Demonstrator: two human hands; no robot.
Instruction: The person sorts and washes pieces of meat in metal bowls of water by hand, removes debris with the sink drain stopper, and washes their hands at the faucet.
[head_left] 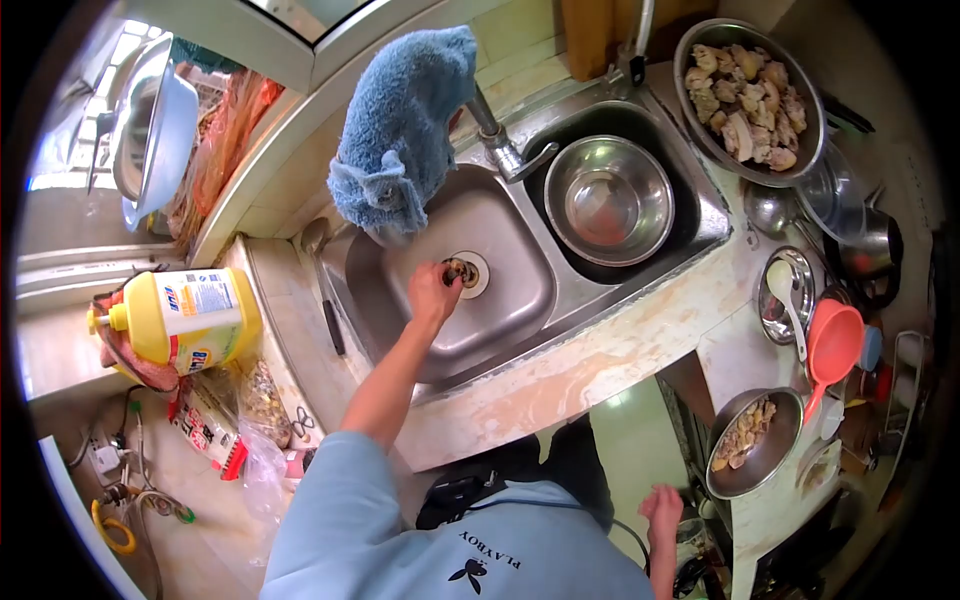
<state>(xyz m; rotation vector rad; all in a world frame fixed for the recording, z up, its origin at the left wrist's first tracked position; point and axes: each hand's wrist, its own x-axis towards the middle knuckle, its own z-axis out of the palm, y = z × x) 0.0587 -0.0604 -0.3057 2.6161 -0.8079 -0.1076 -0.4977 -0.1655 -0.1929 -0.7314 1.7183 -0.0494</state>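
Observation:
My left hand (438,292) reaches down into the left sink basin (510,235). Its fingers are closed on a dark, metallic-looking drain strainer (459,271) at the pale drain ring (478,287); the fingers partly hide it. Down by my right side, my right hand (661,512) is held away from the counter with fingers loosely bent and apart, nothing visible in it. Above the left basin, a blue towel (395,125) is wrapped around something I cannot make out, next to the faucet (508,155).
A steel bowl (610,200) sits in the right basin. At the right stand a bowl of meat chunks (745,105), a red ladle (832,340) and a smaller bowl (765,465) with food. A yellow jug (190,315) and bags (207,425) lie at the left.

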